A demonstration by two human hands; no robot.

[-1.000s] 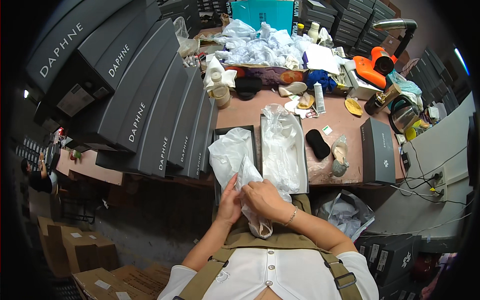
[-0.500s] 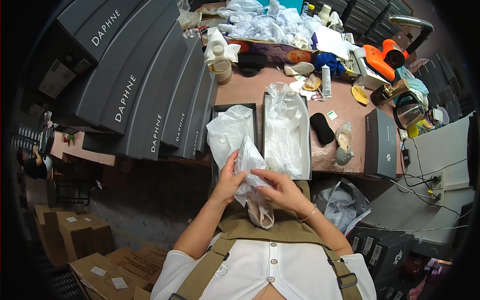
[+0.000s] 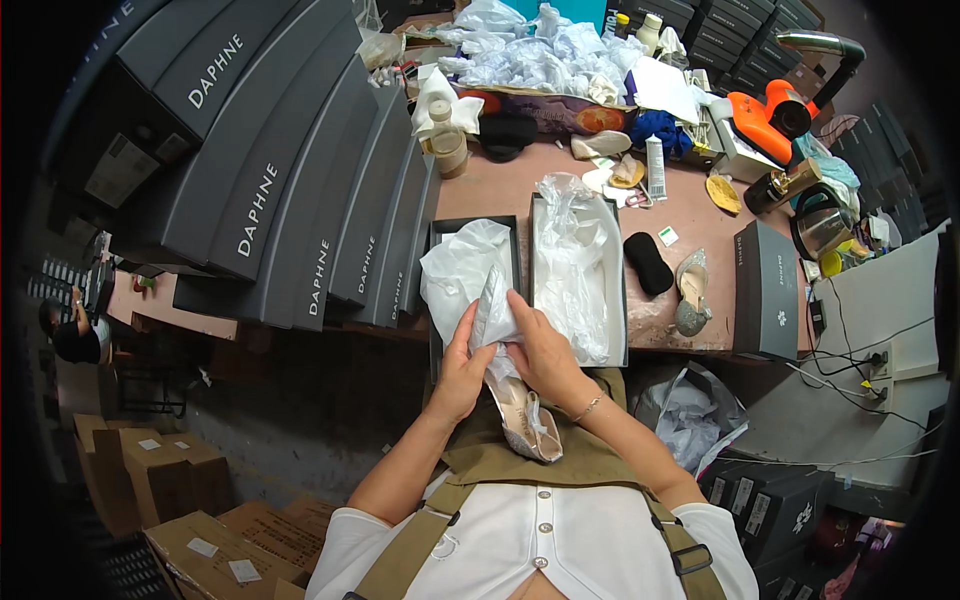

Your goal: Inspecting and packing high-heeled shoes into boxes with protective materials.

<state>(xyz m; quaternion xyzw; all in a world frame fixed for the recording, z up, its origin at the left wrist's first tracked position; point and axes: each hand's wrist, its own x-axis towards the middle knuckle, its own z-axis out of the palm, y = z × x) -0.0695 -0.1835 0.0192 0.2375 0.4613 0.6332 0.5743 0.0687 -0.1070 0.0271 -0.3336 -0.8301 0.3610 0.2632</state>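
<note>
Left hand (image 3: 460, 375): clamped on the tissue paper (image 3: 492, 312), frame centre
Right hand (image 3: 545, 358): clasping its right side
Glittery shoe (image 3: 517, 415): likely light, bendy; hold by the sole

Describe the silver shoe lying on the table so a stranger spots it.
On the pinkish table, find the grey closed box near its right end. The shoe lies between it and a black oval pad. Unlike both, it glitters silver.

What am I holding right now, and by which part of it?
A shoe: your left hand and right hand hold its toe end, wrapped in white paper; the heel end points toward you.
</note>
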